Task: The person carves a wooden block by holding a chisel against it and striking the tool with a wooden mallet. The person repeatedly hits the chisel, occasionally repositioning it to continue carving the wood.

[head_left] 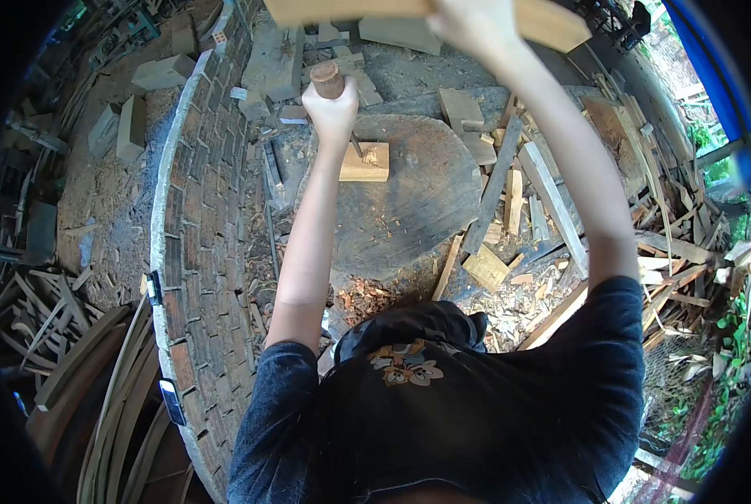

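My left hand (337,109) is closed around the round wooden handle of a chisel (326,80). The chisel stands nearly upright, its thin blade pointing down at a small pale wooden block (374,170) with loose chips around a cut in its top face. Beneath the block is a wide, dark tree stump (409,218). Raised high at the top edge of the view, my right hand (476,29) grips a long, thick wooden bar (552,25). The bar is held well above the chisel, apart from it, and its left part runs up to the frame edge.
A low brick wall (203,193) runs along the left, with a phone (172,401) on its edge. Wooden offcuts (486,267) and shavings (367,298) lie around the stump. Curved timber pieces (81,357) are piled beyond the wall, and scrap wood (678,252) is heaped at right.
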`<state>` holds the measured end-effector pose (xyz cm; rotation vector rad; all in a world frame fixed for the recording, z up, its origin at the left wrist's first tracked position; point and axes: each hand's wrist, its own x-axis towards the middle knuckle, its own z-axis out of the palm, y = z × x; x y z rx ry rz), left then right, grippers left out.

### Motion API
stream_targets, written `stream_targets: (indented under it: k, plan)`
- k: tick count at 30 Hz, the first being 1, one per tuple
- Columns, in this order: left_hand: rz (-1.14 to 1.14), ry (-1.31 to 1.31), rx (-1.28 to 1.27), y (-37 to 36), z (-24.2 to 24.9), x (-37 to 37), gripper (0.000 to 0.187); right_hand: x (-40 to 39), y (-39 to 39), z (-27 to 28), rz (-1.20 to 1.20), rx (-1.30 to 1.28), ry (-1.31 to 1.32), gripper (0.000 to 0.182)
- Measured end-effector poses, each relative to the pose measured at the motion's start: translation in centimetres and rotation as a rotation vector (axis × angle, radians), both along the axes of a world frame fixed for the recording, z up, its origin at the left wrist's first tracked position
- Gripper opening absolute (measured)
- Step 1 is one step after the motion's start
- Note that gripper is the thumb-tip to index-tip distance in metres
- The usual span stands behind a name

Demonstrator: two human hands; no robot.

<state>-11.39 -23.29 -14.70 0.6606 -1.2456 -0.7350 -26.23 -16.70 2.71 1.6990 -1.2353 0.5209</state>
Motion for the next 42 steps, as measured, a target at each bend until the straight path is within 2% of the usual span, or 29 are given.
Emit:
stream_targets:
  k: [1, 2, 3, 5, 6, 7, 9, 10, 11, 13, 15, 16, 18, 19, 20, 21, 22, 25, 27, 28, 29, 31, 32, 34, 35, 37, 39, 41, 42]
  plan:
    - [0.017, 0.002, 0.000, 0.1, -0.1, 0.1, 0.014, 0.3, -0.2, 1.6, -0.027, -0.108, -0.084, 0.055]
    - [0.020, 0.002, 0.009, 0.4, -0.1, 0.2, 0.014, 1.1, 0.0, 2.7, 0.137, -0.259, -0.344, 0.053]
    - [0.029, -0.003, 0.013, 0.7, 0.0, 0.2, 0.013, 2.4, 1.1, 3.7, 0.307, -0.300, -0.663, 0.052]
    - [0.044, -0.004, 0.015, 1.4, 0.0, 0.1, 0.012, 2.4, 0.6, 2.1, 0.631, -0.346, -1.009, 0.053]
    - [0.063, 0.004, -0.031, 1.8, -0.2, 0.0, 0.012, 2.5, 0.5, 0.0, 0.735, -0.289, -0.965, 0.057]
    - [0.087, 0.015, -0.079, 2.1, -0.2, 0.0, 0.013, 2.0, 0.8, -2.5, 0.622, 0.020, -0.885, 0.064]
    - [0.097, 0.001, -0.091, 2.4, 0.0, 0.0, 0.012, 0.4, 1.9, -4.9, 0.180, 0.352, 0.012, 0.067]
    - [0.088, -0.018, -0.103, 2.4, 0.2, 0.0, 0.012, -0.6, 2.0, -3.9, 0.089, 0.303, 0.082, 0.064]
    - [0.078, -0.032, -0.114, 2.4, 0.4, -0.1, 0.012, -0.7, 2.0, -2.0, 0.069, 0.218, -0.003, 0.059]
    - [0.067, -0.038, -0.086, 2.1, 0.7, -0.4, 0.013, -1.5, 1.3, 1.0, 0.181, -0.205, -0.252, 0.055]
    - [0.021, -0.072, 0.006, 1.6, 0.8, -0.6, 0.015, -0.7, 2.1, 3.4, 0.396, -0.471, -0.741, 0.051]
    - [0.013, -0.072, 0.005, 1.3, 0.7, -0.6, 0.015, 0.3, 2.6, 3.5, 0.657, -0.492, -1.149, 0.048]
    - [0.014, -0.118, 0.043, 0.7, 0.5, -0.4, 0.009, 1.7, 1.4, 0.5, 0.827, -0.459, -1.116, 0.049]
    - [0.006, -0.120, 0.032, 0.7, 0.3, -0.2, 0.009, 1.6, 1.9, -1.7, 0.474, -0.131, -0.788, 0.042]
    - [0.020, -0.057, 0.007, 0.7, -0.1, 0.0, 0.009, 0.5, 1.5, -4.5, -0.141, 0.327, -0.251, 0.061]
    - [0.031, 0.021, -0.038, 0.1, 0.0, -0.2, 0.009, -0.6, 0.9, -6.2, 0.103, 0.185, 0.019, 0.060]
    - [0.047, 0.027, -0.031, -0.8, -1.3, 0.1, 0.008, -0.9, 0.8, -6.1, 0.084, 0.204, -0.093, 0.053]
    - [0.026, 0.005, 0.087, -0.3, -0.9, 1.2, 0.006, -0.7, -0.2, -3.7, 0.173, -0.036, -0.653, 0.058]
    - [0.011, 0.053, 0.142, -1.6, -1.9, 1.3, 0.006, 0.3, 0.0, -1.4, 0.547, -0.213, -1.205, 0.052]
    - [0.002, 0.059, 0.130, -1.9, -2.4, 1.1, 0.006, 1.5, 0.1, -1.4, 0.766, -0.375, -1.384, 0.049]
    - [0.002, 0.071, 0.133, -1.9, -2.2, 1.1, 0.007, 2.2, -0.2, -2.3, 0.828, -0.378, -1.361, 0.047]
    - [-0.006, 0.070, 0.133, -2.3, -2.2, 1.0, 0.008, 0.5, -0.7, -5.9, 0.359, 0.115, -0.466, 0.047]
    - [0.020, 0.056, 0.100, -2.6, -2.8, 0.9, 0.007, -0.2, -0.7, -6.8, 0.357, 0.113, -0.469, 0.047]
    - [0.061, 0.052, 0.060, -2.7, -2.9, 1.3, 0.007, -1.1, -1.2, -7.8, 0.166, 0.244, -0.412, 0.049]
    - [0.062, 0.077, 0.069, -2.4, -2.7, 1.4, 0.007, -1.3, -1.2, -7.9, 0.182, 0.241, -0.398, 0.049]
    - [0.086, 0.106, 0.078, -2.0, -2.2, 1.6, 0.008, -1.0, -0.1, -9.2, 0.281, 0.053, -1.105, 0.054]
    - [0.087, 0.059, 0.081, -1.4, -1.6, 1.6, 0.010, -1.1, 0.1, -12.9, 0.446, -0.111, -1.405, 0.056]
    - [0.076, 0.057, 0.073, -1.2, -1.5, 1.3, 0.012, -0.8, 0.5, -17.0, 0.429, -0.167, -1.550, 0.056]
    - [0.082, 0.037, 0.069, -1.0, -1.5, 1.2, 0.013, -0.5, 1.1, -18.8, 0.396, -0.091, -1.573, 0.055]
